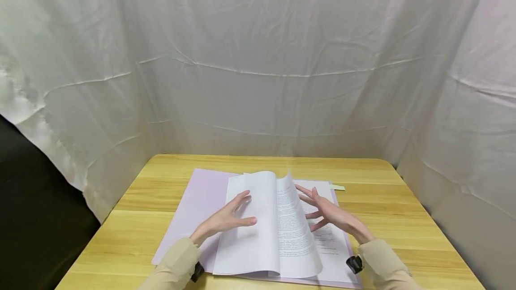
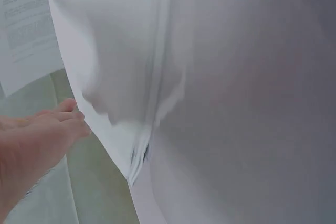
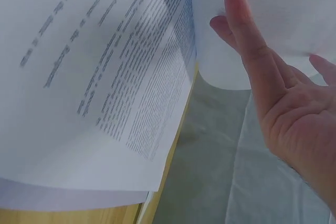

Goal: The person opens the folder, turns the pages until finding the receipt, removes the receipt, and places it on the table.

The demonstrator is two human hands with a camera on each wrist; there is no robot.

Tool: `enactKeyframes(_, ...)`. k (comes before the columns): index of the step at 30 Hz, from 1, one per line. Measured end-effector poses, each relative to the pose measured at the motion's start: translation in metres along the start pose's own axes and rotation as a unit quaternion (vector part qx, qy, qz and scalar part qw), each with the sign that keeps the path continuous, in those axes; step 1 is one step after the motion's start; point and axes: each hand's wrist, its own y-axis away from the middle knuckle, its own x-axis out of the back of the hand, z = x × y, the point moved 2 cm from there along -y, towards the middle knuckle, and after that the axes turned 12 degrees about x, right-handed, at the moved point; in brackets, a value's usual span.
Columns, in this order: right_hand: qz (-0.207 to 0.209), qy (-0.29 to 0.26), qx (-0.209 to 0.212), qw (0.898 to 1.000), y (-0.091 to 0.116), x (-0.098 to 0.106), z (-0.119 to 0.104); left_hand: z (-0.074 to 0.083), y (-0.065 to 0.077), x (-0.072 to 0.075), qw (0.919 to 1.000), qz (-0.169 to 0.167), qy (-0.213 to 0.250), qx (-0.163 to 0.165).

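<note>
A stack of printed sheets lies in an open lavender folder on the table. One printed page stands partly raised and curved in the middle, between the turned white sheets at left and the stack at right. My right hand is at that raised page's right side, fingers spread and fairly straight, fingertips close behind it; the right wrist view shows the hand against the pale sheet. Over the turned sheets, my left hand has thumb and fingers apart, pinching nothing; whether it touches the paper is unclear.
The wooden table extends around the folder. A pale yellow-green tab sticks out past the stack's upper right. Grey-white cloth hangs behind and at both sides, with a dark area at the left.
</note>
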Motion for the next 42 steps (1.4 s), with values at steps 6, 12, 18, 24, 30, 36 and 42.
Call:
enactKeyframes(6,-0.014,0.003,0.010,1.000,-0.006,-0.005,-0.002,0.008,-0.003,-0.006,0.9990,-0.027,0.037,-0.004)
enactKeyframes(12,-0.018,0.020,0.003,1.000,-0.010,-0.010,-0.002,0.015,-0.007,-0.011,0.9935,-0.070,0.088,-0.017)
enactKeyframes(18,-0.015,0.032,-0.009,0.999,-0.012,-0.014,-0.003,0.018,-0.011,-0.017,0.9860,-0.098,0.130,-0.034)
enactKeyframes(24,-0.015,0.045,-0.015,0.999,-0.013,-0.017,-0.003,0.021,-0.014,-0.021,0.9775,-0.109,0.178,-0.027)
enactKeyframes(30,-0.020,0.051,-0.012,0.998,-0.015,-0.019,-0.002,0.024,-0.012,-0.020,0.9748,-0.074,0.210,0.002)
enactKeyframes(36,-0.021,0.056,-0.006,0.998,-0.015,-0.020,-0.002,0.023,-0.015,-0.020,0.9761,-0.037,0.214,0.010)
enactKeyframes(42,-0.030,0.058,0.014,0.998,-0.010,-0.016,-0.001,0.019,-0.017,-0.021,0.9721,-0.006,0.234,0.022)
